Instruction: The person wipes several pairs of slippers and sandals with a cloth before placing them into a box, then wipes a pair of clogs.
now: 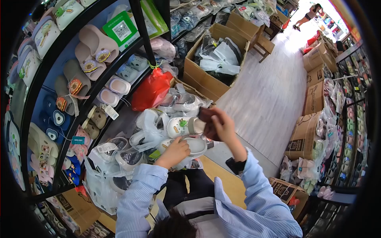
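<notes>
My left hand (pixel 174 152) rests with curled fingers on a white clog (pixel 195 146) in the middle of the view. My right hand (pixel 223 126) is raised to the right of the clogs, its fingers wrapped round a dark brown object (pixel 209 123) whose kind I cannot make out. Just above my left hand lies another white clog (pixel 180 126) with a green charm and a beige strap. Clear plastic bags with more pale clogs (pixel 131 156) lie to the left of my hands.
Shelves of clogs and slippers (pixel 97 49) curve along the left. A red bag (pixel 152 89) hangs near the pile. Beyond stands an open cardboard box (pixel 210 89) of wrapped goods. Cartons (pixel 303 135) line the right side. A person (pixel 312 15) stands far off by the doorway.
</notes>
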{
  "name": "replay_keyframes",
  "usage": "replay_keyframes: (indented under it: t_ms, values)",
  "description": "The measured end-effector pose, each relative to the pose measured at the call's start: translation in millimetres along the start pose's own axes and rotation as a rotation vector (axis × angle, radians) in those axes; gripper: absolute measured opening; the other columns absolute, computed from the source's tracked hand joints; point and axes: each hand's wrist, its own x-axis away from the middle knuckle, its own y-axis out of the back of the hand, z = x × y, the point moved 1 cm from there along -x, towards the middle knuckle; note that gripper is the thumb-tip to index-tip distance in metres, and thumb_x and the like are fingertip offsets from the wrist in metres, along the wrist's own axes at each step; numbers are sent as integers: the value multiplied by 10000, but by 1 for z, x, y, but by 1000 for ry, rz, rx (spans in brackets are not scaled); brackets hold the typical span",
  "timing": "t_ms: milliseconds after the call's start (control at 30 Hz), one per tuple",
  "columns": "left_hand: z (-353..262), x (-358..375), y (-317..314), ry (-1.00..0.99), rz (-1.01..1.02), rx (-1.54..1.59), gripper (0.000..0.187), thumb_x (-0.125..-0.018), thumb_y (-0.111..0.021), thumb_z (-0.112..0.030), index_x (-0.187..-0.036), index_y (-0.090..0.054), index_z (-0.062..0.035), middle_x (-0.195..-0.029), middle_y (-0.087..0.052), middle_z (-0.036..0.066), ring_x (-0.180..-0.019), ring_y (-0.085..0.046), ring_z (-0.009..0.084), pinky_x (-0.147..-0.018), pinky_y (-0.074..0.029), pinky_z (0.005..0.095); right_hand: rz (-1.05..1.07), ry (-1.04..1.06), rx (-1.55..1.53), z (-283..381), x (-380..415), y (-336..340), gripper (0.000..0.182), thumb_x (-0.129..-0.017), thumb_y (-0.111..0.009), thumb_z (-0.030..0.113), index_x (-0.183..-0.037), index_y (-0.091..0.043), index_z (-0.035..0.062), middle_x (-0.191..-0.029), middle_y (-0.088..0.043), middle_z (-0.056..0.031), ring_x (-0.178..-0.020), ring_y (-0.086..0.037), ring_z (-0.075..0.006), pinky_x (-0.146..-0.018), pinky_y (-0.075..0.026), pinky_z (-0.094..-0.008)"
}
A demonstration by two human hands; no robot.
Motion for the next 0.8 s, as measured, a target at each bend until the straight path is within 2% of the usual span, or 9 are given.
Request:
replay_keyframes:
  t_ms: [167,200,367,467,533,567,667,767,800]
  values:
    - [-10,13,-12,156,6,10,163,-769,-537,-119,-895,-635,-85,-1024,-609,40,-1175,-494,220,-1039,-313,483,406,204,76,-41,49,-79,553,-829,-664,209,-1325,-467,63,-1344,-488,-124,-1292,-413,-304,-1047,-304,-432]
    - [-14,15,-16,199,24,-30,207,-768,-553,-145,-943,-636,-72,-1079,-597,51,-1215,-463,230,-1050,-297,497,503,119,93,-39,55,-82,623,-780,-702,276,-1339,-475,120,-1425,-406,-101,-1378,-270,-301,-1065,-219,-531]
    - [-37,22,-18,403,49,31,409,-749,-616,-259,-1092,-619,-38,-1229,-545,69,-1295,-387,247,-1071,-255,533,484,57,292,-38,57,-74,715,-674,-748,323,-1338,-484,317,-1522,-230,-97,-1403,-94,-414,-1000,-138,-707]
    - [-39,25,-23,450,-23,82,489,-731,-649,-298,-1133,-602,-23,-1280,-510,73,-1317,-353,253,-1070,-237,559,484,51,261,-50,53,-74,693,-694,-707,221,-1348,-481,270,-1520,-215,-145,-1396,-109,-433,-1048,-152,-654]
    - [-38,26,-31,465,-47,45,464,-747,-649,-269,-1137,-597,-24,-1297,-503,66,-1325,-342,249,-1080,-217,560,459,198,83,-67,50,-77,667,-724,-589,81,-1369,-455,181,-1515,-213,-186,-1399,-150,-419,-1111,-188,-490]
    - [-37,28,-35,466,-50,45,464,-747,-649,-269,-1137,-597,-24,-1297,-503,66,-1325,-342,249,-1080,-217,560,460,200,84,-73,50,-77,667,-724,-589,81,-1369,-455,181,-1515,-213,-186,-1399,-150,-419,-1111,-188,-490]
    - [-37,30,-39,495,-41,-6,468,-748,-653,-240,-1165,-579,-41,-1337,-466,60,-1316,-350,255,-1072,-226,552,449,-5,-223,-85,49,-72,640,-722,-485,-19,-1351,-458,98,-1500,-257,-206,-1403,-214,-347,-1127,-196,-377]
    - [-41,30,-30,624,-109,-18,475,-755,-648,-221,-1192,-555,-60,-1321,-454,74,-1255,-398,262,-1042,-257,537,58,-609,-766,-96,41,-65,552,-746,-422,-17,-1291,-469,60,-1270,-509,-143,-1150,-508,-242,-964,-421,-331]
    - [-43,31,-24,682,-76,65,476,-755,-645,-202,-1199,-546,-60,-1293,-456,84,-1189,-439,274,-995,-312,515,22,-790,-886,-80,37,-61,475,-761,-428,12,-1233,-477,26,-1113,-564,-108,-968,-566,-198,-848,-485,-324]
